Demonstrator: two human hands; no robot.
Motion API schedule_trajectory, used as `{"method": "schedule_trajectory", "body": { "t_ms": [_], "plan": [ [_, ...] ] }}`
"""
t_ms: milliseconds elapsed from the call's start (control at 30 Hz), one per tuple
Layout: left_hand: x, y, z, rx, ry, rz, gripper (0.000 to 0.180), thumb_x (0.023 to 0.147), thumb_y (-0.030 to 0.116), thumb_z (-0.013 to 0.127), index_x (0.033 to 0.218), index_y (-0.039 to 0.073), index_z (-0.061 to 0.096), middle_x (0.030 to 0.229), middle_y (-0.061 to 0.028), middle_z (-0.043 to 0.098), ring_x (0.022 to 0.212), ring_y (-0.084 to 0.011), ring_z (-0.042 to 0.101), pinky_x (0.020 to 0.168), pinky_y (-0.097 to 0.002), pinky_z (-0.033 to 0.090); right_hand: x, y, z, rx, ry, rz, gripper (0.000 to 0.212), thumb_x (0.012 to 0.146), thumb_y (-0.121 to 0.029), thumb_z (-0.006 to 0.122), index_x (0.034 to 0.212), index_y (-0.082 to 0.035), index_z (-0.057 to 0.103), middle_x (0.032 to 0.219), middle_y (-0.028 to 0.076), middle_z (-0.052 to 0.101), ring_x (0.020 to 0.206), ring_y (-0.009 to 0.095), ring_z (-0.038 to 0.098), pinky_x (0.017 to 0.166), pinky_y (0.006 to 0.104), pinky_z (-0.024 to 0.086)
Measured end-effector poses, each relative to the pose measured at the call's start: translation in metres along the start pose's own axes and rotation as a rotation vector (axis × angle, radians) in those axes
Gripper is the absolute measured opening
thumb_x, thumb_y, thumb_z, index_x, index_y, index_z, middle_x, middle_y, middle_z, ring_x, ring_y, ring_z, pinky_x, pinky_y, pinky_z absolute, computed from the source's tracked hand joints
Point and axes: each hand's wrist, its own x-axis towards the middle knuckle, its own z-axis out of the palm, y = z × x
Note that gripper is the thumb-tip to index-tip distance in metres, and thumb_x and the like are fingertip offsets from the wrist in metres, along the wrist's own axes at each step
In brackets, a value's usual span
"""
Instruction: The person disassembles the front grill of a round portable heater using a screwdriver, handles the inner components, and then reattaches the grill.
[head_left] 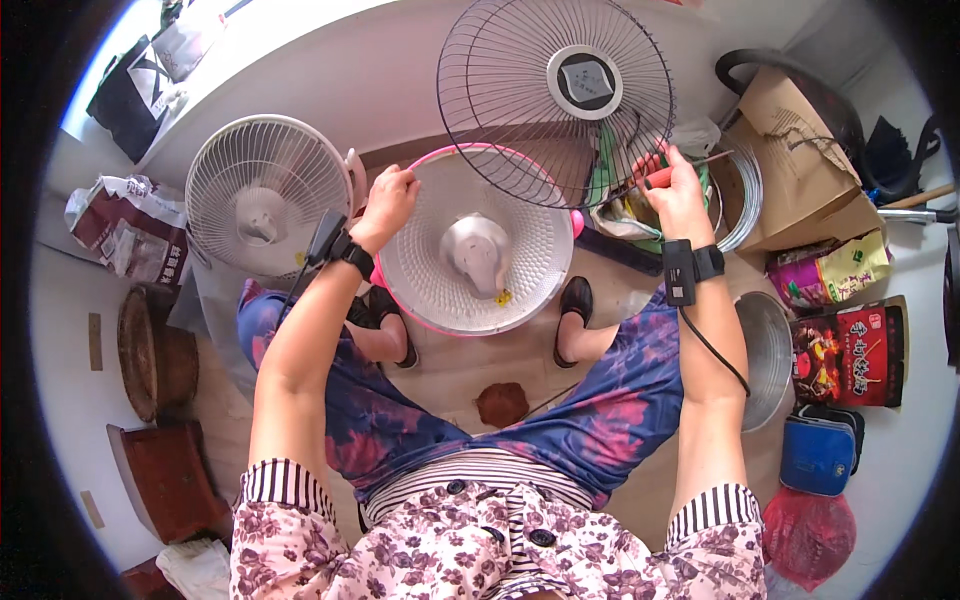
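Between my feet stands a dish-shaped heater (425, 265) with a pink rim, a silver reflector bowl and a pale cone in its centre. My left hand (388, 205) is closed on the upper left of that rim. Tilted above the heater's upper right is a round dark wire grille (500, 120) with a silver hub. My right hand (675, 190) pinches the grille's lower right edge. A screwdriver (715, 158) with a red and black handle lies across the same palm, its thin shaft pointing right. Black devices are strapped to both wrists.
On the left stands a white-caged fan-shaped heater (235, 200), with a wooden stump (155, 350) and a reddish wooden stool (170, 480) nearer. Rightward are a wire coil (745, 205), a cardboard box (800, 190), a metal basin (765, 350) and a red package (845, 355).
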Motion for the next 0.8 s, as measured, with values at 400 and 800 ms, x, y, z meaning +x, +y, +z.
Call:
{"method": "schedule_trajectory", "body": {
  "t_ms": [400,800],
  "plan": [
    [0.012,-0.073,-0.011,-0.977,-0.306,-0.608,0.011,0.089,0.015,0.055,0.09,0.004,0.059,0.08,0.002,0.055,0.072,-0.0094,0.052,0.066,-0.0232,0.043,-0.002,0.026,0.013,-0.237,-0.082,0.233,0.026,0.09,-0.029,0.058,0.104,-0.006,0.059,0.084,0.009,0.052,0.077,0.025,0.054,0.075,0.0452,0.05],
    [-0.008,-0.026,-0.101,-0.823,0.046,-0.768,0.017,0.076,0.021,0.074,0.086,0.008,0.071,0.067,0.0063,0.055,0.059,-0.0044,0.046,0.055,-0.0206,0.038,-0.025,0.077,-0.005,-0.534,-0.103,0.341,0.031,0.09,-0.033,0.057,0.106,-0.007,0.059,0.085,0.01,0.049,0.068,0.024,0.055,0.061,0.0423,0.052]
  ]
}}
